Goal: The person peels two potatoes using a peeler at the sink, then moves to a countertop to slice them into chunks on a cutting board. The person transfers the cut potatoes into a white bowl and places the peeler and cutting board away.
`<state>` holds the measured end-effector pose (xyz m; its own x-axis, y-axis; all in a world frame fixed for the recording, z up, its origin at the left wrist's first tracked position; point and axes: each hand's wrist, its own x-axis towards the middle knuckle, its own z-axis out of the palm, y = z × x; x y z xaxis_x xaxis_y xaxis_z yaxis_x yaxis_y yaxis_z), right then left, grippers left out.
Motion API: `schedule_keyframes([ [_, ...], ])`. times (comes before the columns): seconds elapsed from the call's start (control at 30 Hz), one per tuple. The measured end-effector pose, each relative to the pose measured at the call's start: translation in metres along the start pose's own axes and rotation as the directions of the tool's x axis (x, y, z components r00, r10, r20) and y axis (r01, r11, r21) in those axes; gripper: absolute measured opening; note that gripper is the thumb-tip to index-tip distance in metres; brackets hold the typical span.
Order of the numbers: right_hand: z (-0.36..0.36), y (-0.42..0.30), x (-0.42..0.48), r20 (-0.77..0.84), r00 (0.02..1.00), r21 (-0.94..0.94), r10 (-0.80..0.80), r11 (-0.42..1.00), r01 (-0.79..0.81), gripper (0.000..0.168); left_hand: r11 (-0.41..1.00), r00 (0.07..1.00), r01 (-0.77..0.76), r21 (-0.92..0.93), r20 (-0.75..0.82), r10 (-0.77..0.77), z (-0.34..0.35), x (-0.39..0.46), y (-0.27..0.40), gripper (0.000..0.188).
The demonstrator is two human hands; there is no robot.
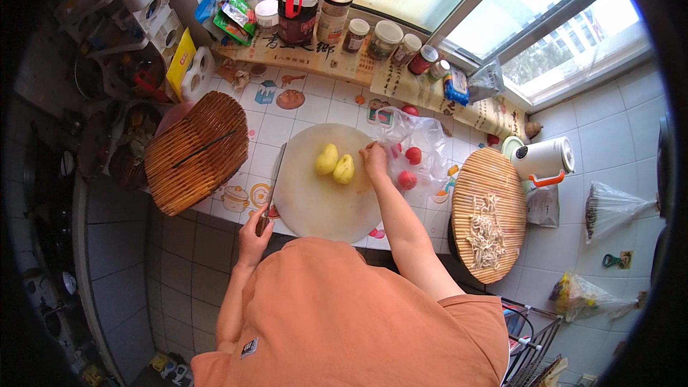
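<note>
Two peeled potatoes (335, 164) lie side by side on a round, pale cutting board (322, 215). At the board's left edge, my left hand (252, 241) is closed around the dark handle of a kitchen knife (279, 172). Its blade points away from me along the rim. My right hand (374, 161) rests at the right side of the board, beside a clear plastic bag (430, 137) with red tomatoes (413, 155) in it. Whether those fingers grip the bag or the board edge cannot be made out.
A brown slatted mat (196, 156) stands at left. At right, noodle-like strips (486, 234) lie on a round slatted tray (467, 188), near a white electric kettle (545, 158). Jars (385, 40) and a large bottle (297, 11) line the windowsill.
</note>
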<state>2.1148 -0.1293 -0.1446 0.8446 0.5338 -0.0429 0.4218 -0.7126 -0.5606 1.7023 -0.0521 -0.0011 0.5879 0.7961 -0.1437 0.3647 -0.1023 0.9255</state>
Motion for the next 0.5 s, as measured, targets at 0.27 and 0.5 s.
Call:
schedule_keyframes([
  [0.27, 0.003, 0.010, 0.011, 0.093, 0.995, -0.062, -0.018, 0.998, 0.023, 0.026, 0.998, 0.998, -0.045, -0.039, -0.041, 0.044, 0.007, 0.002, -0.007, 0.044],
  [0.5, -0.003, 0.013, 0.003, 0.106, 0.985, -0.008, -0.137, 0.990, 0.139, 0.023, 0.998, 0.998, -0.021, -0.057, -0.055, 0.017, 0.006, -0.002, -0.003, 0.043],
])
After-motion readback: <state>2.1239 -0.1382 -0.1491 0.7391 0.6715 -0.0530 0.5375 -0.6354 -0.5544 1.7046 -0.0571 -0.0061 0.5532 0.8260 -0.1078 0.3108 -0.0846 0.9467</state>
